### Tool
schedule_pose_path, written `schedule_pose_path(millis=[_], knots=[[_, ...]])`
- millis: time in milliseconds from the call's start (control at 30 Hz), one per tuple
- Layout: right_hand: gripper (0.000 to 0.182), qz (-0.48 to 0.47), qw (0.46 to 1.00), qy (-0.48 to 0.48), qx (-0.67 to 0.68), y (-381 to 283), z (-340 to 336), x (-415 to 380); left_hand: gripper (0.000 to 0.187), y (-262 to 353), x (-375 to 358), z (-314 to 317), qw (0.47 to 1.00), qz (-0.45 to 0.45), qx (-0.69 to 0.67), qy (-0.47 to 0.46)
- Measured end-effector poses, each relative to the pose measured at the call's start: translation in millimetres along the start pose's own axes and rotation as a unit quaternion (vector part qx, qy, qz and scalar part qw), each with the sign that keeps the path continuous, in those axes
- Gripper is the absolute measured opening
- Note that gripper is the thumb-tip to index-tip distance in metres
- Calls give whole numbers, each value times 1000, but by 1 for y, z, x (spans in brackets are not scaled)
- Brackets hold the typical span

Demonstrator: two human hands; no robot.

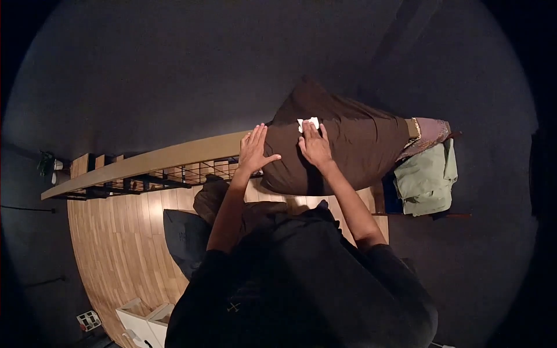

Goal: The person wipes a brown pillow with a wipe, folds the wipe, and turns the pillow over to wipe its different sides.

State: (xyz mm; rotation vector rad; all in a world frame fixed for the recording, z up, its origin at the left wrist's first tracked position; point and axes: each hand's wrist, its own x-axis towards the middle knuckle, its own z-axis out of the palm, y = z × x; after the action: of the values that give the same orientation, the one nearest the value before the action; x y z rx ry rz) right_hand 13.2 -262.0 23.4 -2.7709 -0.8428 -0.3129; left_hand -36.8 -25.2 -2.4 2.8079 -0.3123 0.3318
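A dark brown garment (354, 145) lies spread over a rail or board in front of me. My left hand (254, 149) rests flat with fingers apart on the garment's left edge. My right hand (315, 145) presses flat on the cloth beside it, fingertips touching a small white label (307, 123) near the garment's top. Neither hand grips anything.
A pale green garment (426, 177) and a patterned pink cloth (432, 132) hang at the right. A long tan railing (151, 161) with black metal bars runs to the left. Below are a wooden floor (119, 243), a dark cushion (185, 238) and white boxes (145, 319).
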Motion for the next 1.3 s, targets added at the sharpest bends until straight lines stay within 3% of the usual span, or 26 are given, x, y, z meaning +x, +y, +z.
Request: schedule_pose_path(millis=[300,433,600,800,967,1133,1267,1300], knots=[[58,-47,995,61,-63,28,-2,-36,109,-1,-2,2,1000,12,-2,29],[62,107,983,104,-103,43,7,-44,112,2,-1,1,1000,2,17,13],[64,12,998,53,-5,29,-10,-51,109,2,-1,1,1000,-1,4,16],[67,122,976,81,-160,89,-8,-53,109,2,0,6,1000,-1,20,18],[69,68,991,48,-107,93,-6,-61,109,7,0,-2,1000,-18,22,-6],[68,125,972,107,-165,136,-13,-64,108,10,2,-11,999,-28,17,-17],[66,73,992,90,-53,112,2,-66,104,15,1,-16,999,-36,8,-31],[65,61,991,86,-82,123,-6,-70,104,16,3,-18,999,-36,10,-32]])
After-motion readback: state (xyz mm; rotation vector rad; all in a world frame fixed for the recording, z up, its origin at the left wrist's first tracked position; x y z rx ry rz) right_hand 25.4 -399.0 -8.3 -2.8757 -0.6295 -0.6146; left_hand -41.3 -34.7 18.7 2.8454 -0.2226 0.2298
